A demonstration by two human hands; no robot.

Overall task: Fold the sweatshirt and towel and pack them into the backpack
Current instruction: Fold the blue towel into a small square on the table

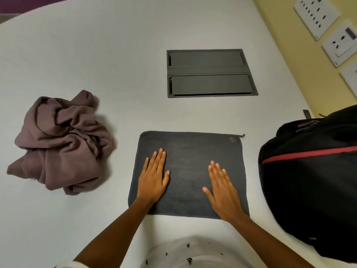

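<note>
White table (116, 55) with recessed grey cable hatch (211, 72), yellow wall (286, 35) with sockets (316, 15), dark grey towel (188, 149) under left hand (153, 179) and right hand (222, 190), fingers straight, flat.

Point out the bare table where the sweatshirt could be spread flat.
Widest bare table lies beyond the sweatshirt, left of the grey hatch. A narrower strip runs between sweatshirt and towel, another between towel and hatch. The right is crowded: the backpack sits close beside the towel, under the flat left hand and right hand.
</note>
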